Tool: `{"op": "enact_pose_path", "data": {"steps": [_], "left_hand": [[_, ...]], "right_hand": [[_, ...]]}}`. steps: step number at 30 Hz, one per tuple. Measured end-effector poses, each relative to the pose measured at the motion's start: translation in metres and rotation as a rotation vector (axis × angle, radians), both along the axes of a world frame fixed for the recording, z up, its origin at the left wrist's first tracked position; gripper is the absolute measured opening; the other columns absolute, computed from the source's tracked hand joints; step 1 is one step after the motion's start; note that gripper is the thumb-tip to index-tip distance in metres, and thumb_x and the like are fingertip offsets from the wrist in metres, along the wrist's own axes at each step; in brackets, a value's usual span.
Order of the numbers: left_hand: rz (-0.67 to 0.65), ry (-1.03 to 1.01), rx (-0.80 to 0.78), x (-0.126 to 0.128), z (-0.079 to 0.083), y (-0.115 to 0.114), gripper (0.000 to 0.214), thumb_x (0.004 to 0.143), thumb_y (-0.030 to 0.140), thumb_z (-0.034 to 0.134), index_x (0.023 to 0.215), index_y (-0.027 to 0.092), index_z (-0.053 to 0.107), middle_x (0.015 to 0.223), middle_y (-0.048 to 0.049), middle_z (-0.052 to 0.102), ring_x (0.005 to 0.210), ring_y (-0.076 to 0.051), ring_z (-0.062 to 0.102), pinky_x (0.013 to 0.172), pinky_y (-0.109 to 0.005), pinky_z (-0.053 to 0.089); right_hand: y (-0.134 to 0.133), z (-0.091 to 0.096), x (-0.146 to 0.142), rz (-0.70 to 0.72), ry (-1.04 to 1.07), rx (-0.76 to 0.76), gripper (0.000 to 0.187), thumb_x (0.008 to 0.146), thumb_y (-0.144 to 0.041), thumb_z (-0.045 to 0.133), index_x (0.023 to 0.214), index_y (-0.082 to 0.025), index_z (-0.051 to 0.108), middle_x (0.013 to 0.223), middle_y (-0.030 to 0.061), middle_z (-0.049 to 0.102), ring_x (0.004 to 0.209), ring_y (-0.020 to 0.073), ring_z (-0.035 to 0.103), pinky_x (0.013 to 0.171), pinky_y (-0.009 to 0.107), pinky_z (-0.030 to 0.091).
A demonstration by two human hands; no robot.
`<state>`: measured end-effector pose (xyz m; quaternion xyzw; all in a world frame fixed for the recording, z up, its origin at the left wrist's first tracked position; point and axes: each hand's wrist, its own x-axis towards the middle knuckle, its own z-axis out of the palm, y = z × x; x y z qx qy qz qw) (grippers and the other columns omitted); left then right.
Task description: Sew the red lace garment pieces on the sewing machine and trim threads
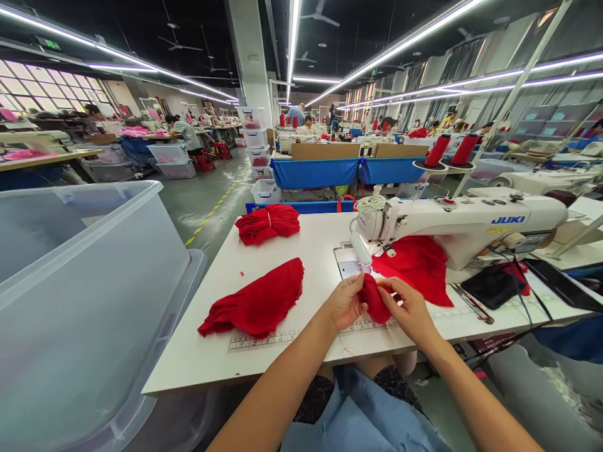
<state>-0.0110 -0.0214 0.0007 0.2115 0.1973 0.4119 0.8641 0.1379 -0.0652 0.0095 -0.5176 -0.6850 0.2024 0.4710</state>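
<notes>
Both my hands hold a small folded piece of red fabric just in front of the needle of a white Juki sewing machine. My left hand pinches its left side, fingers closed on the cloth. My right hand grips its right side, fingers curled around it. A larger piece of red fabric lies under the machine's arm, behind my right hand.
A pile of red pieces lies left on the white table; a tied red bundle sits at the far corner. A clear plastic bin stands at my left. Red thread cones top the machine. Other people work at distant tables.
</notes>
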Motion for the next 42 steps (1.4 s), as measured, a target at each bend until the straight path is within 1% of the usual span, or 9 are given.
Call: {"op": "enact_pose_path", "data": {"steps": [3, 6, 11, 18, 23, 27, 33, 36, 42], "left_hand": [[0.002, 0.017, -0.012, 0.002, -0.001, 0.004, 0.030, 0.068, 0.028, 0.083, 0.071, 0.011, 0.059, 0.054, 0.0048, 0.053, 0.039, 0.000, 0.040, 0.032, -0.009, 0.019], [-0.042, 0.061, -0.016, 0.005, -0.001, 0.007, 0.032, 0.067, 0.029, 0.082, 0.064, 0.010, 0.056, 0.050, 0.0058, 0.046, 0.037, 0.000, 0.031, 0.033, -0.011, 0.012], [-0.094, 0.123, 0.023, 0.012, -0.001, 0.007, 0.038, 0.062, 0.033, 0.086, 0.083, 0.008, 0.067, 0.060, 0.0018, 0.055, 0.044, -0.002, 0.039, 0.036, -0.015, 0.015], [-0.122, 0.270, 0.183, 0.014, 0.001, 0.006, 0.057, 0.059, 0.047, 0.086, 0.100, 0.012, 0.070, 0.072, -0.0009, 0.061, 0.051, -0.005, 0.047, 0.043, -0.017, 0.031], [0.050, 0.368, 0.213, 0.016, -0.002, 0.008, 0.049, 0.060, 0.043, 0.087, 0.094, 0.011, 0.071, 0.072, -0.0027, 0.064, 0.057, -0.007, 0.051, 0.050, -0.019, 0.035], [0.135, 0.390, 0.193, 0.019, -0.004, 0.011, 0.044, 0.059, 0.043, 0.086, 0.084, 0.011, 0.070, 0.066, -0.0018, 0.063, 0.054, -0.008, 0.049, 0.048, -0.020, 0.031], [0.190, 0.327, 0.092, 0.018, -0.005, 0.013, 0.038, 0.058, 0.038, 0.087, 0.080, 0.012, 0.068, 0.071, -0.0024, 0.065, 0.060, -0.008, 0.052, 0.055, -0.019, 0.037], [0.132, 0.290, 0.066, 0.017, -0.004, 0.013, 0.039, 0.058, 0.040, 0.087, 0.076, 0.012, 0.066, 0.067, -0.0008, 0.061, 0.056, -0.007, 0.049, 0.050, -0.018, 0.034], [-0.012, 0.255, 0.035, 0.015, 0.000, 0.013, 0.039, 0.060, 0.039, 0.086, 0.076, 0.011, 0.065, 0.064, 0.0002, 0.055, 0.051, -0.005, 0.043, 0.042, -0.017, 0.023]], "right_hand": [[0.001, -0.010, 0.000, 0.089, 0.011, -0.082, 0.022, 0.085, -0.036, 0.052, 0.081, -0.022, 0.068, 0.072, 0.0025, 0.069, 0.063, 0.0183, 0.061, 0.057, 0.029, 0.048], [0.000, -0.015, 0.003, 0.123, 0.054, -0.127, 0.023, 0.085, -0.038, 0.052, 0.079, -0.022, 0.068, 0.070, 0.0019, 0.069, 0.064, 0.0181, 0.062, 0.057, 0.028, 0.049], [0.002, -0.009, 0.008, 0.000, 0.128, -0.131, 0.030, 0.083, -0.040, 0.057, 0.106, -0.024, 0.064, 0.105, 0.0067, 0.069, 0.094, 0.0220, 0.062, 0.071, 0.030, 0.051], [0.027, -0.011, 0.014, -0.026, 0.219, -0.263, 0.022, 0.079, -0.039, 0.055, 0.088, -0.023, 0.067, 0.087, 0.0060, 0.070, 0.076, 0.0212, 0.063, 0.064, 0.032, 0.052], [0.032, -0.003, 0.021, 0.157, 0.320, -0.409, 0.033, 0.078, -0.039, 0.057, 0.104, -0.021, 0.062, 0.100, 0.0066, 0.071, 0.081, 0.0214, 0.066, 0.068, 0.033, 0.054], [0.034, -0.002, 0.018, 0.088, 0.184, -0.236, 0.023, 0.073, -0.029, 0.056, 0.093, -0.024, 0.064, 0.096, 0.0043, 0.069, 0.087, 0.0216, 0.063, 0.078, 0.034, 0.051], [0.040, -0.011, 0.014, -0.013, 0.231, -0.303, 0.024, 0.067, -0.029, 0.054, 0.089, -0.023, 0.064, 0.078, 0.0022, 0.067, 0.057, 0.0161, 0.053, 0.054, 0.028, 0.044], [0.041, -0.014, 0.013, -0.001, 0.313, -0.365, 0.018, 0.066, -0.028, 0.055, 0.080, -0.023, 0.064, 0.068, 0.0003, 0.063, 0.054, 0.0157, 0.050, 0.050, 0.027, 0.040], [0.041, -0.015, 0.014, 0.085, 0.442, -0.420, 0.013, 0.066, -0.030, 0.056, 0.072, -0.023, 0.064, 0.083, 0.0041, 0.069, 0.074, 0.0205, 0.060, 0.062, 0.029, 0.049]]}}
